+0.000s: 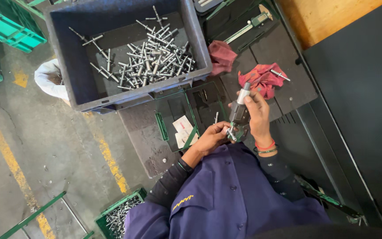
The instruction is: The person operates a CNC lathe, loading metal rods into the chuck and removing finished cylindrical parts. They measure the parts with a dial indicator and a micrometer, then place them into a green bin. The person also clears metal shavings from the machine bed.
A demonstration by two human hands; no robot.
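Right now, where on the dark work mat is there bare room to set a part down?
Bare patches: the dark mat right of the red rag, and the mat corner below the grey plastic bin of metal pins. It is crowded around both hands and the open green-edged case.

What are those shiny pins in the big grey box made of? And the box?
The pins look like bare metal: silvery and glinting. The box seems to be dull grey plastic, with thick moulded walls and no shine, though that is less certain.
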